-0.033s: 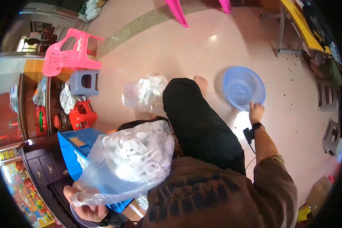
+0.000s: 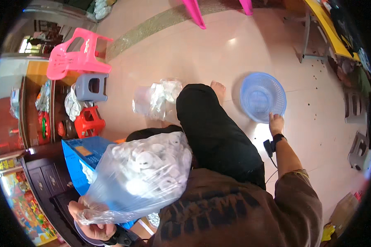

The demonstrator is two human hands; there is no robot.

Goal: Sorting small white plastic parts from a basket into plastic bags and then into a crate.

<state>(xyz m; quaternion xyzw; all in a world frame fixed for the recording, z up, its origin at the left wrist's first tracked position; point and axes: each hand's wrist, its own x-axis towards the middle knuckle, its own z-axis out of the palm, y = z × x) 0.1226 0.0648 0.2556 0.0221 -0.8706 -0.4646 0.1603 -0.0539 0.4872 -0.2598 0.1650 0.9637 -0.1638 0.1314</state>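
Observation:
Gathered in my left hand (image 2: pixel 91 220) is the neck of a clear plastic bag (image 2: pixel 152 171) full of small white ring-shaped or round pieces, their exact kind too blurred to tell. The bag lies tilted across my lap, its bulging end toward my knees. On the right, my right hand (image 2: pixel 276 122) pinches the near rim of a blue plastic basket (image 2: pixel 263 88) with perforated sides. Nothing shows inside the basket, which is tipped slightly toward me. Part of my right fingers is hidden behind its rim.
A blue box (image 2: pixel 80 158) with white pieces stands beside the bag. Crumpled clear plastic (image 2: pixel 160 99) lies on the floor ahead. Along the left are a red stool (image 2: pixel 89 122), a grey stool (image 2: pixel 91 87) and a pink chair (image 2: pixel 76 53). A yellow table (image 2: pixel 325 31) stands far right.
The blue basket and my right hand have shifted very slightly left. My left hand keeps its hold on the bag, which has barely moved.

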